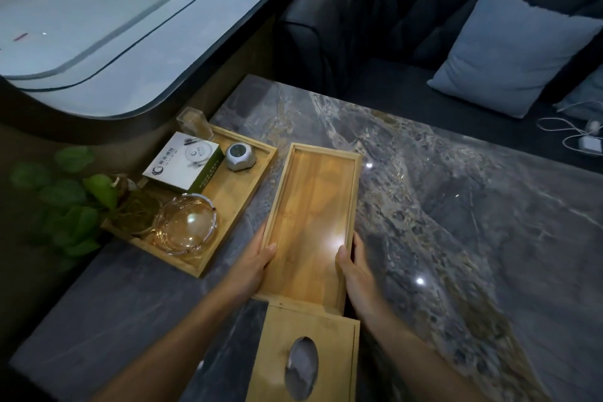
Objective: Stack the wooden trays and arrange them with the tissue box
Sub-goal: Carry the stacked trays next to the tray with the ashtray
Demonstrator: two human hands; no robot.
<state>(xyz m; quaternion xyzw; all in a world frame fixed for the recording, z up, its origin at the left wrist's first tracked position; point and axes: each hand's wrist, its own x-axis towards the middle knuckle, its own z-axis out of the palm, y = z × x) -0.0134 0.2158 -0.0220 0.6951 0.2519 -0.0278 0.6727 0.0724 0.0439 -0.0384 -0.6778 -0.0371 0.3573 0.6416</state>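
Grey marble tabletop (456, 206) carries our work beside a sofa. Our left hand (254, 263) and right hand (354, 266) clasp the long sides of the empty wooden tray (310, 212), thumbs inside for control. Its near end touches the tissue box (310, 356); left sits the loaded tray (228, 202), holding a glass ashtray (186, 225).

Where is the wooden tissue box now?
The tissue box sits at the bottom centre, on the table, just below the empty tray.
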